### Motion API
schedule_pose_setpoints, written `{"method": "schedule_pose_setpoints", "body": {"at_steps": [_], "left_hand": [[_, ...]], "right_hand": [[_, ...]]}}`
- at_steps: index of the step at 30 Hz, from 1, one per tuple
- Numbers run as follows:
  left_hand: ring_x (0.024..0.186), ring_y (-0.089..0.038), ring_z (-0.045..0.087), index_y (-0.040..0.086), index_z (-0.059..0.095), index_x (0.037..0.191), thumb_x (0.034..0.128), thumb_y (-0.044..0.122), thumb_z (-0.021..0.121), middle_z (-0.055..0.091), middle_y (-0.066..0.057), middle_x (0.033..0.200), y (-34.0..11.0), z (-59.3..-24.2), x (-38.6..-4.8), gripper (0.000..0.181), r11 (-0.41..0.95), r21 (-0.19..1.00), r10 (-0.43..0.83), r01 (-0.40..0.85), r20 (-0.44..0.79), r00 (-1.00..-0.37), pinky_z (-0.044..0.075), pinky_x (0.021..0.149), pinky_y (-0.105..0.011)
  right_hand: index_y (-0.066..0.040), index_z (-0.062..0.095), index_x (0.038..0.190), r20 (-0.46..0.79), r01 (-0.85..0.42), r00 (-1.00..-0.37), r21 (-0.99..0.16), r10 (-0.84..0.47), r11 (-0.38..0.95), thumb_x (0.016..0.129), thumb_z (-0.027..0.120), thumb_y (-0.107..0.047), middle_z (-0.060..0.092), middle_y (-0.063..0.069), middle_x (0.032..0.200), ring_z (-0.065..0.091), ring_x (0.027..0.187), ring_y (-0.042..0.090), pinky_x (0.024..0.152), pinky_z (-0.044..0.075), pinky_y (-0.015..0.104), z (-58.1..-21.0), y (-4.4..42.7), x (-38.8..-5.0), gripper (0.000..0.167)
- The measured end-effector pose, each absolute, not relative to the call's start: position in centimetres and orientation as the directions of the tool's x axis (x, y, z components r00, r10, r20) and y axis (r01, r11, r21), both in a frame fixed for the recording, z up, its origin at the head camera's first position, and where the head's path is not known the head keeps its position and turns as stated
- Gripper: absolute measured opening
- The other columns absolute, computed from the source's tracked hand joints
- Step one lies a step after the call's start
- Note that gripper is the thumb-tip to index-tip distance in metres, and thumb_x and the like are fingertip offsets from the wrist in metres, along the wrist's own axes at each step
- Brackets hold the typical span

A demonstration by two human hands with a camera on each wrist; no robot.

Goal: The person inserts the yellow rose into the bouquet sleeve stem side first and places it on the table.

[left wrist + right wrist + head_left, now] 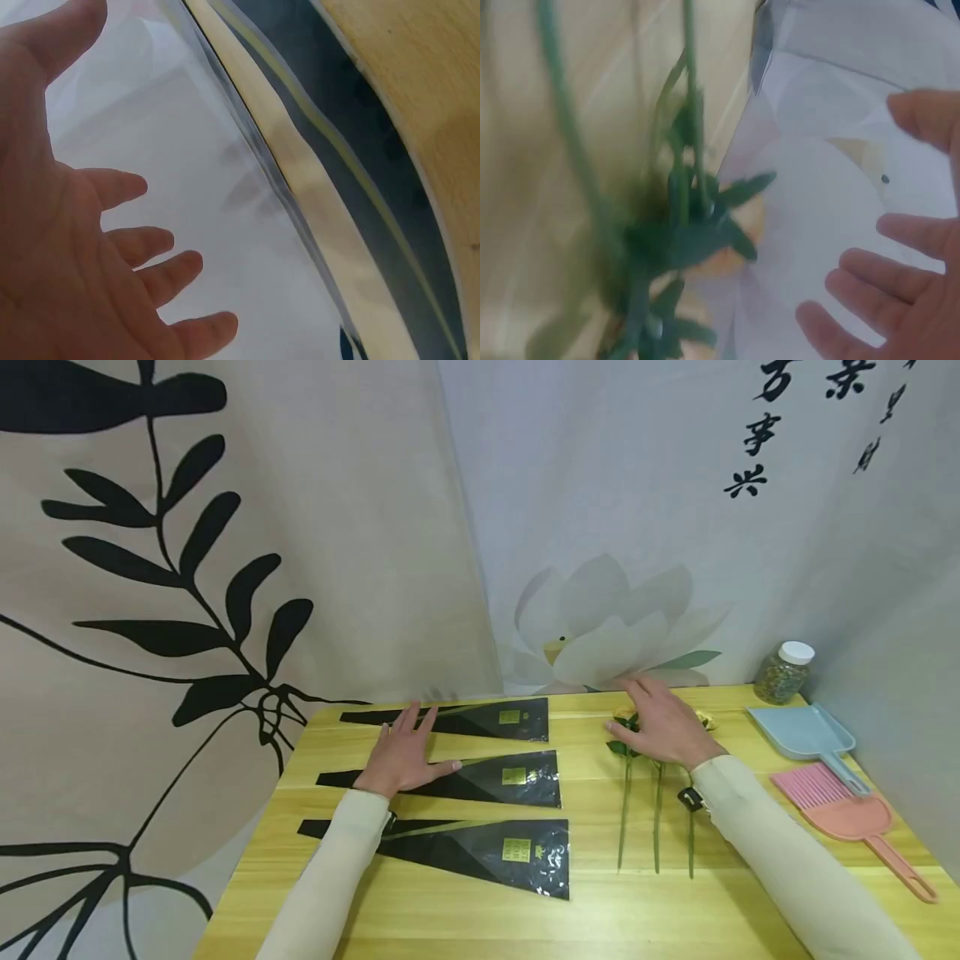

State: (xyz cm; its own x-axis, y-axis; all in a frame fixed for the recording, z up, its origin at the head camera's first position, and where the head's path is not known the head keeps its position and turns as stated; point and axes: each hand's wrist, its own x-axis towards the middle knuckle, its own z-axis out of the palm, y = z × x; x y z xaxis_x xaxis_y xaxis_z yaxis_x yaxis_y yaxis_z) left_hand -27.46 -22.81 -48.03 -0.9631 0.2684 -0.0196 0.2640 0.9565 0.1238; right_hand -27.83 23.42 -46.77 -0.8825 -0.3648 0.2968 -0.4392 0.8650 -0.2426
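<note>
Three dark, tapered flower sleeves with gold labels lie one above another: a far sleeve (525, 718), a middle sleeve (487, 782) and a near sleeve (480, 853). My left hand (397, 758) is spread over the narrow ends of the far and middle ones, holding nothing; whether it touches them I cannot tell. In the left wrist view a sleeve (352, 142) shows a yellow-green stripe. To the right, three long-stemmed flowers (657, 818) lie side by side, yellowish heads toward the wall. My right hand (663, 722) is above their heads, partly hiding them. Green leaves (682, 240) appear below its extended fingers.
At the table's right edge are a blue dustpan (802, 731), a pink brush (813, 785) and a pink dustpan (855, 818). A white-lidded jar (783, 672) stands in the back right corner. Printed cloth (360, 527) hangs behind the wooden table (600, 918).
</note>
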Motion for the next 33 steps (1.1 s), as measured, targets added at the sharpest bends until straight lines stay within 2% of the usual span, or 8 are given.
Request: {"method": "schedule_pose_setpoints", "body": {"at_steps": [5, 10, 20, 26, 33], "left_hand": [[0.159, -0.050, 0.025, 0.015, 0.023, 0.171, 0.0910, 0.074, 0.067, 0.014, -0.021, 0.177, -22.8, -48.4, -27.8, 0.109, 0.941, 0.190, 0.289, 0.281, -0.013, -0.957, 0.033, 0.123, -0.069], [0.158, -0.048, 0.027, 0.014, 0.026, 0.170, 0.0963, 0.066, 0.067, 0.015, -0.019, 0.177, -22.8, -48.6, -28.3, 0.099, 0.931, 0.242, 0.289, 0.274, -0.027, -0.957, 0.043, 0.117, -0.066], [0.158, -0.049, 0.028, 0.014, 0.031, 0.168, 0.1035, 0.052, 0.065, 0.020, -0.022, 0.175, -21.6, -48.7, -29.8, 0.082, 0.910, 0.312, 0.311, 0.271, -0.083, -0.947, 0.040, 0.119, -0.066], [0.158, -0.046, 0.028, 0.012, 0.034, 0.167, 0.1050, 0.049, 0.064, 0.023, -0.022, 0.174, -21.0, -48.4, -30.8, 0.078, 0.907, 0.326, 0.315, 0.267, -0.101, -0.944, 0.039, 0.121, -0.064], [0.155, -0.046, 0.035, 0.011, 0.038, 0.165, 0.1064, 0.043, 0.064, 0.030, -0.022, 0.171, -20.2, -48.6, -31.6, 0.072, 0.885, 0.390, 0.325, 0.256, -0.121, -0.938, 0.039, 0.122, -0.064]], "right_hand": [[-0.007, 0.043, 0.160, 0.291, -0.455, -0.883, -0.334, -0.369, 0.825, 0.100, 0.073, -0.040, 0.046, 0.021, 0.161, 0.046, 0.146, 0.045, 0.116, 0.043, 0.065, -47.2, 22.0, -28.1, 0.075], [-0.009, 0.040, 0.163, 0.269, -0.455, -0.888, -0.410, -0.372, 0.791, 0.102, 0.070, -0.039, 0.045, 0.018, 0.164, 0.044, 0.150, 0.043, 0.121, 0.039, 0.063, -47.6, 20.7, -28.6, 0.074], [-0.005, 0.047, 0.157, 0.197, -0.399, -0.917, -0.503, -0.347, 0.767, 0.105, 0.066, -0.039, 0.055, 0.023, 0.153, 0.058, 0.135, 0.044, 0.113, 0.048, 0.062, -47.9, 18.2, -30.3, 0.065], [-0.002, 0.050, 0.154, 0.166, -0.381, -0.922, -0.542, -0.349, 0.749, 0.105, 0.067, -0.037, 0.059, 0.024, 0.148, 0.059, 0.133, 0.044, 0.110, 0.050, 0.062, -48.2, 17.1, -31.8, 0.063], [0.002, 0.054, 0.149, 0.143, -0.371, -0.923, -0.575, -0.357, 0.729, 0.104, 0.069, -0.033, 0.062, 0.025, 0.143, 0.061, 0.130, 0.044, 0.109, 0.052, 0.060, -49.3, 16.0, -33.0, 0.060]]}}
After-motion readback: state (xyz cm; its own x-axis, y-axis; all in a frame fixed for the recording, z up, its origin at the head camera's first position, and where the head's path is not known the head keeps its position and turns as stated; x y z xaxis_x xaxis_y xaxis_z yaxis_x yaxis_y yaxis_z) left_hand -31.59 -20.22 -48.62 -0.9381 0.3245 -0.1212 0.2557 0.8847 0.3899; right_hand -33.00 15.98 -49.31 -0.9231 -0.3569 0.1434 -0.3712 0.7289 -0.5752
